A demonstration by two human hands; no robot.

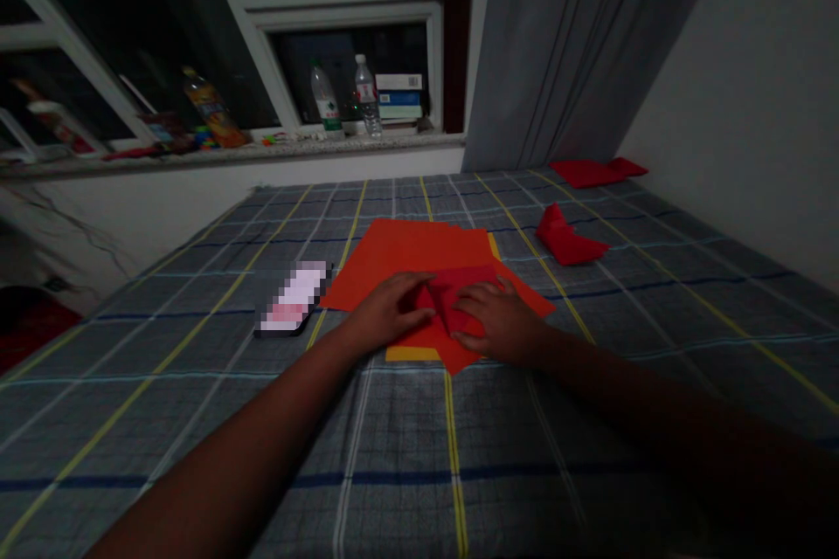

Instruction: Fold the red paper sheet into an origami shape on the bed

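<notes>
A red sheet of paper [452,281], partly folded with a raised crease near its middle, lies under both my hands on a stack of orange paper [406,249]. My left hand [388,307] rests at the red sheet's left side, its thumb and fingers apart with red paper showing between them. My right hand [502,321] lies over the right part of the sheet, fingers spread and touching it. Palms and fingers cover some of the folds. Yellow paper [412,354] shows at the stack's edges.
A phone [294,301] with a lit, blurred screen lies to the left on the checked cloth [216,419]. At right sits a folded red paper shape [569,244]; more red paper [585,173] lies farther back. Bottles [367,96] and boxes [399,98] stand on the windowsill [419,141].
</notes>
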